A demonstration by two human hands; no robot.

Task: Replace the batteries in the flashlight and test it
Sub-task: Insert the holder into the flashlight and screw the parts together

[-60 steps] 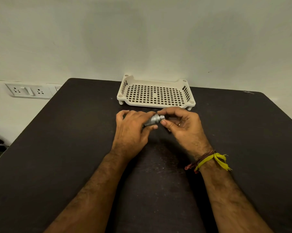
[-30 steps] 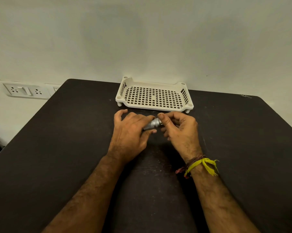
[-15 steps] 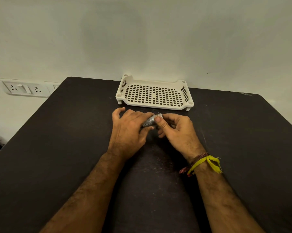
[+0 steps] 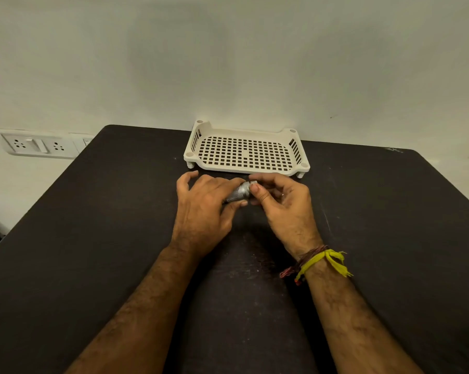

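Observation:
A small silver flashlight point(image 4: 238, 193) with a knurled body is held low over the black table point(image 4: 93, 238), just in front of the tray. My left hand point(image 4: 203, 211) wraps its body, hiding most of it. My right hand point(image 4: 284, 206) pinches the flashlight's end with thumb and fingertips. The end piece under the thumb is mostly covered. No loose batteries are visible.
A cream perforated plastic tray point(image 4: 299, 151) stands at the table's far edge against the wall, just beyond my hands. A wall socket panel point(image 4: 39, 145) sits to the left, off the table. Threads in yellow and red circle my right wrist point(image 4: 319, 261).
Both hands stayed together on the flashlight. My right thumb and fingers shifted around its end, as if turning it; the wrist rolled slightly.

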